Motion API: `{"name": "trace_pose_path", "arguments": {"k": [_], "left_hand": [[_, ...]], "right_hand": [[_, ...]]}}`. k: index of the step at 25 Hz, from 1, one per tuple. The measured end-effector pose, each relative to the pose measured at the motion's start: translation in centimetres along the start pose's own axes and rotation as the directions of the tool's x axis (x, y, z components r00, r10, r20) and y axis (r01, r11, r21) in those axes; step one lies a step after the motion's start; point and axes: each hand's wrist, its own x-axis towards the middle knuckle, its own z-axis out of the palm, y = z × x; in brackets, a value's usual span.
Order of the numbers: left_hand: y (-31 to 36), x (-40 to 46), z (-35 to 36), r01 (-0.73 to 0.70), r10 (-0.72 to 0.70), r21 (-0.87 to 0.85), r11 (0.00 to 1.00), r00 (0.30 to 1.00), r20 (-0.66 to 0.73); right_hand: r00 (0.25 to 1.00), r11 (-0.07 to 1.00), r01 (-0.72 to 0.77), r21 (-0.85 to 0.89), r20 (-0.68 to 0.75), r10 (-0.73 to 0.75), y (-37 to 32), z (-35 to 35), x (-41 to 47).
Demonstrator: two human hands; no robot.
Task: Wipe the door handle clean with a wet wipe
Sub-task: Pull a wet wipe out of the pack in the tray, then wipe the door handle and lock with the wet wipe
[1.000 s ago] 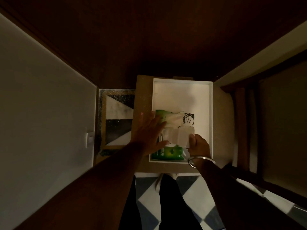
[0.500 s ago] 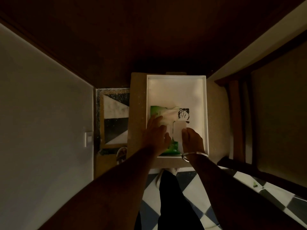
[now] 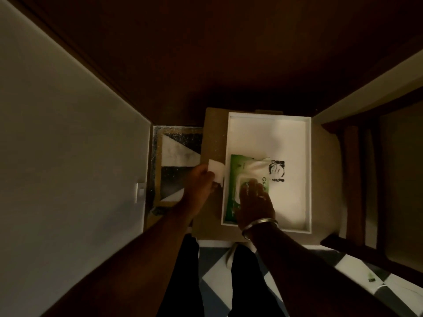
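Note:
A green wet wipe pack (image 3: 235, 175) lies in the left half of a white tray (image 3: 307, 170), a loose white sheet draped over its upper right corner. My right hand (image 3: 255, 205), with a metal bangle at the wrist, presses flat on the pack's lid. My left hand (image 3: 200, 183) is just left of the tray and pinches a folded white wet wipe (image 3: 216, 171), held clear of the pack. The dark wooden door (image 3: 206, 53) fills the top of the view; no door handle is visible.
The tray sits on a tan stool or box (image 3: 212, 133) against the door. A pale wall with a switch plate (image 3: 140, 192) runs along the left. A wooden chair (image 3: 357, 179) stands at the right. Checkered floor tiles (image 3: 215, 277) and my dark trousers are below.
My left hand has drawn a wipe out of the pack and moved left, off the tray. My right hand has shifted onto the pack's lid and lies flat on it.

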Motion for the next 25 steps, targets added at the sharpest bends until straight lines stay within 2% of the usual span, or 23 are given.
{"name": "trace_pose_path", "arguments": {"k": [2,5,7,8,10,12,13,15,18,22,25], "left_hand": [[0.1,-0.1,-0.5,0.046,-0.044,-0.083,0.996,0.999,0.020],[1.5,-0.6,-1.8,0.099,-0.091,-0.166,0.981,0.994,0.054],[3.5,-1.2,-3.3,0.124,-0.105,-0.233,0.965,0.990,0.095],[5.0,-1.9,-4.2,0.133,-0.107,-0.257,0.957,0.988,0.115],[8.8,-3.9,-6.0,0.100,-0.060,-0.243,0.965,0.984,0.167],[13.6,-6.4,-7.9,-0.009,0.045,-0.157,0.988,0.972,0.229],[15.9,-7.5,-8.8,-0.073,0.102,-0.123,0.990,0.961,0.256],[21.2,-10.2,-10.8,-0.214,0.232,-0.096,0.972,0.940,0.252],[27.7,-14.3,-13.1,-0.343,0.355,-0.096,0.934,0.917,0.181],[32.5,-20.1,-14.4,-0.340,0.384,-0.238,0.910,0.907,0.173],[34.2,-23.8,-14.1,-0.502,0.500,-0.106,0.858,0.865,-0.051]], "right_hand": [[1.000,0.999,-0.004,-0.047,0.030,0.006,-0.4,-0.4,0.2],[0.983,0.998,-0.030,-0.059,0.179,0.040,-0.6,-3.2,0.3],[0.979,0.980,-0.077,0.185,0.201,0.039,-1.5,-6.7,0.2],[0.985,0.925,-0.095,0.368,0.167,0.035,-2.5,-8.8,-0.4],[0.998,0.740,-0.061,0.670,0.054,0.033,-4.9,-13.3,-2.1],[0.999,0.506,-0.001,0.862,-0.019,0.035,-7.5,-18.1,-4.5],[1.000,0.389,-0.001,0.921,-0.010,0.026,-8.7,-20.3,-5.8],[0.999,0.273,0.047,0.961,-0.047,-0.007,-10.5,-24.8,-8.4],[0.976,0.210,0.216,0.954,-0.206,-0.065,-11.9,-30.3,-11.4],[0.925,0.116,0.367,0.923,-0.348,-0.155,-12.5,-36.1,-15.3],[0.868,0.130,0.467,0.875,-0.425,-0.257,-13.1,-39.4,-17.9]]}}
